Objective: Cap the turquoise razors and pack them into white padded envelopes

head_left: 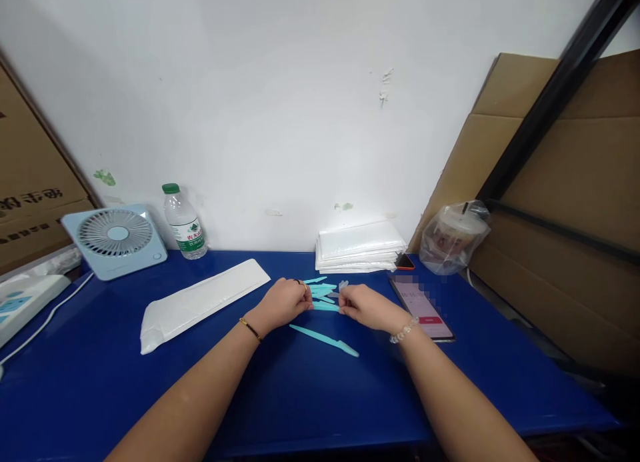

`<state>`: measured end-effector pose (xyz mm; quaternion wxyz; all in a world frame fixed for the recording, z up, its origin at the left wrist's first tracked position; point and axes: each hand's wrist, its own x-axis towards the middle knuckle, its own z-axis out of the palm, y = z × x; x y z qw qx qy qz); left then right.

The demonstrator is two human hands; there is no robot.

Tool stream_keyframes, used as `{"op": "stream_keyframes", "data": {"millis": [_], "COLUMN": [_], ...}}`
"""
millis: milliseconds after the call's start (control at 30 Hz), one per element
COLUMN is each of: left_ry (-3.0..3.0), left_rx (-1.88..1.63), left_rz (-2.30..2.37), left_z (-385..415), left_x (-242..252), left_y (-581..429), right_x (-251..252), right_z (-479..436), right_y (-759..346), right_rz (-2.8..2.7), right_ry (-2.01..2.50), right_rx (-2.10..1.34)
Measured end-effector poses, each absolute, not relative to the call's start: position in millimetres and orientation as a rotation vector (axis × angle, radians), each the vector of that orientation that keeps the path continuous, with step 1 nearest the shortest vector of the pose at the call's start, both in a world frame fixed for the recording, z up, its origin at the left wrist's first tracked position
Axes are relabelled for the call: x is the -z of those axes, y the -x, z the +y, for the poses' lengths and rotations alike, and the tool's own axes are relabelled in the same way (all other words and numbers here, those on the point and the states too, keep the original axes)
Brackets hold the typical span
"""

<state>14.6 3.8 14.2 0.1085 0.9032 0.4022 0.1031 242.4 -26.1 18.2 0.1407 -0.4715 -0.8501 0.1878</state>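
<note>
On the blue table, my left hand and my right hand close together over a small bunch of light blue plastic sticks. Both hands pinch the ends of the bunch, left from the left side, right from the right. One more light blue stick lies alone on the table just in front of the hands, untouched. A bracelet sits on each wrist.
A long white pouch lies to the left. A stack of white pouches stands by the wall, a phone lies right of my hands. A small fan, a water bottle and a bagged drink cup stand at the back.
</note>
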Motion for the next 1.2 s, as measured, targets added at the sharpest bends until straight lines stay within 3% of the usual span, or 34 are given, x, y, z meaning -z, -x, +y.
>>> {"op": "stream_keyframes", "data": {"millis": [367, 533, 700, 900, 1200], "left_ry": [-2.6, -2.585, -2.572, -2.497, -2.496], "left_rx": [-0.38, -0.298, -0.121, -0.22, -0.342], "left_rz": [1.403, 1.016, 0.953, 1.132, 1.248], "left_z": [18.3, -2.5, -14.5, -5.6, 4.9], "left_x": [-11.8, -13.9, -9.2, -10.5, -15.1], "left_y": [-1.5, -10.3, -17.6, -12.2, -0.7], "right_x": [-7.3, -13.0, -20.9, -20.8, -7.9], "right_z": [2.9, -4.0, -15.2, -21.7, -8.0], "right_y": [-265.3, -264.5, -264.4, -255.1, -272.8], "right_rz": [-2.268, -2.254, -2.322, -2.396, -2.231], "right_ry": [1.403, 1.349, 1.302, 1.233, 1.303], "right_rx": [-0.455, -0.419, -0.598, -0.882, -0.901]}}
